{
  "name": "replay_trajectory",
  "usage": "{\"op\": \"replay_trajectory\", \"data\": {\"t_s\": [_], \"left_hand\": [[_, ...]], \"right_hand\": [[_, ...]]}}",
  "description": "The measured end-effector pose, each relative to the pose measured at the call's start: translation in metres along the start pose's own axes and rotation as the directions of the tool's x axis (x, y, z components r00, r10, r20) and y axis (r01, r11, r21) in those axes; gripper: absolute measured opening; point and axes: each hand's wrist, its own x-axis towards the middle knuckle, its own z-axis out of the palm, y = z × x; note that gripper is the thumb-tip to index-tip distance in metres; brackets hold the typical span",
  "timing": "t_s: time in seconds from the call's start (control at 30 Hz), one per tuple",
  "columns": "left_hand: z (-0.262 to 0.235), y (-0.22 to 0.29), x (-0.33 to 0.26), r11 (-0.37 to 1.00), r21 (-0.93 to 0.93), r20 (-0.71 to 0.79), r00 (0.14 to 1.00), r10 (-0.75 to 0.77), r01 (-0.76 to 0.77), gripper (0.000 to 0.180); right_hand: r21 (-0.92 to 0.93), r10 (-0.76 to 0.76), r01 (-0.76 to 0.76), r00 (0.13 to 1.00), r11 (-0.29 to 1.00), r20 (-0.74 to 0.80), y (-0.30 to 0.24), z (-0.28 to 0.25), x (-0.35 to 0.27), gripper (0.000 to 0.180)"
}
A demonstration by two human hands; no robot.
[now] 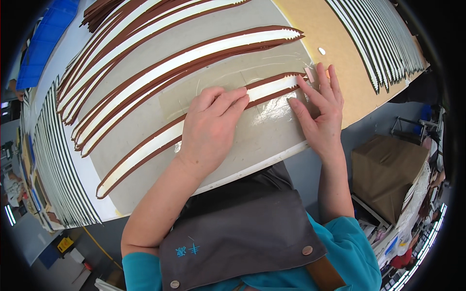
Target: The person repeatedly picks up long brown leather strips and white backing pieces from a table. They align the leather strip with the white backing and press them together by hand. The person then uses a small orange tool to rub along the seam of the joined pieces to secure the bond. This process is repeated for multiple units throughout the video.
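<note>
Brown-edged strip (167, 137) lies nr front edge of surface (252, 150); L hand (211, 128) rests fingers-down on it, grip: can't tell; R hand (323, 109) part-open, index at toothed end. Est. lt. wt., flexible, prob. creases easily; best held by long edges.

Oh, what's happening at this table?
A person is working by hand on a long white strip with brown edges laid across the table. The left hand rests over its middle, while the right hand has its fingertips at the toothed end. More brown-edged strips lie in overlapping groups farther up the table, and rows of dark-edged strips sit toward both sides.
</note>
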Motion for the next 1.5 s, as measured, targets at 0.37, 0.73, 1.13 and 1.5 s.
{"op": "replay_trajectory", "data": {"t_s": [0.37,0.73,1.13,1.5], "left_hand": [[-0.003,-0.008,-0.006,0.999,-0.032,0.069,0.997,0.02,-0.018,0.045],[-0.002,-0.014,-0.014,0.998,-0.004,0.073,0.995,0.068,-0.068,0.038],[0.003,-0.025,-0.014,0.99,-0.12,0.058,0.995,0.08,-0.073,0.043],[0.009,-0.032,-0.012,0.958,-0.286,0.058,0.998,0.002,0.015,0.035]], "right_hand": [[-0.085,-0.114,0.122,0.989,0.989,0.091,-0.008,-0.014,0.02,0.05],[0.299,0.093,-0.2,0.937,0.933,0.337,-0.03,-0.032,0.069,0.035],[0.399,0.307,-0.329,0.944,0.856,0.119,-0.083,0.028,0.023,0.022],[0.059,0.053,-0.055,0.998,0.997,0.046,-0.09,0.027,0.021,0.011]]}}
